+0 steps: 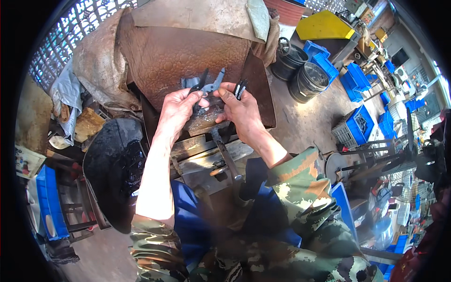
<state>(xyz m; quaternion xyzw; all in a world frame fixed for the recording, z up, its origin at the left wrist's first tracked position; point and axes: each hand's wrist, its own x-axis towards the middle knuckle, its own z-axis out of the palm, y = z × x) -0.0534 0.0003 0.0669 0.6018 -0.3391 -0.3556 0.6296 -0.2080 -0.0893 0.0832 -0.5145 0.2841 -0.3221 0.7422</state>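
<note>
Both my hands meet above a dark metal work box (258, 89) in front of me. My left hand (176, 108) is closed on a black, pointed blade-like metal piece (203, 79), its tip up. My right hand (242, 113) pinches a grey metal blade-shaped piece (217, 82) between thumb and forefinger, close beside the black one. Dark, ridged pieces (240, 88) also stick out of my right hand behind the forefinger; their exact kind is unclear. Whether the grey and black pieces are joined I cannot tell. Under my hands lies a worn block surface (202, 123) with pale specks.
A brown textured sheet (188, 56) lines the back of the box. At left stands a large black pan-like container (112, 164) with dark pieces in it. Black buckets (307, 82), blue crates (352, 127) and a yellow panel (324, 26) stand to the right. A metal bar (225, 152) rises below my hands.
</note>
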